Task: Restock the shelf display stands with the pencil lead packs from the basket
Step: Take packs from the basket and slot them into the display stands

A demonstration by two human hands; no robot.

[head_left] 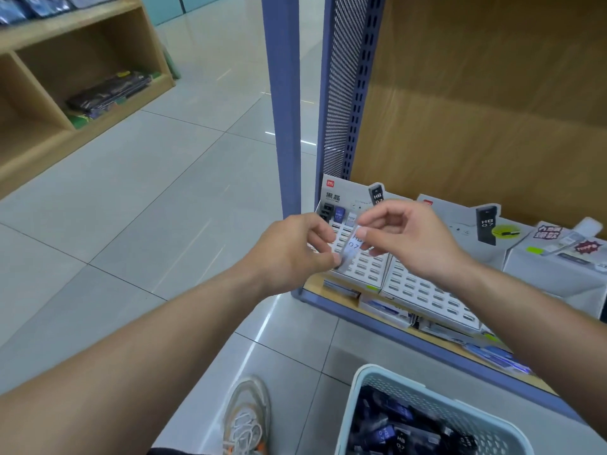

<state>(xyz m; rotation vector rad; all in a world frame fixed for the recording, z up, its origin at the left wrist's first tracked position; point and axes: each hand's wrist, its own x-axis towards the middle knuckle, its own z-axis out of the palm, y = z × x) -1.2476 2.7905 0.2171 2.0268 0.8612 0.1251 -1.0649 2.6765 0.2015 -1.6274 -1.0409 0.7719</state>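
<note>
Your left grip [292, 247] pinches the lower end of one pack [349, 249] and your right grip [404, 238] pinches its upper end. Both are clamped on it, probably to square the HB 0.7 label before insertion. The pack hangs just above the slotted stand [364, 267] on the shelf [410, 339], where most slots look unfilled. More packs wait in the basket [394, 377] below.

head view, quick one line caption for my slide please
Left hand and right hand pinch a pale lead pack over the left display stand, with the basket below.
</note>
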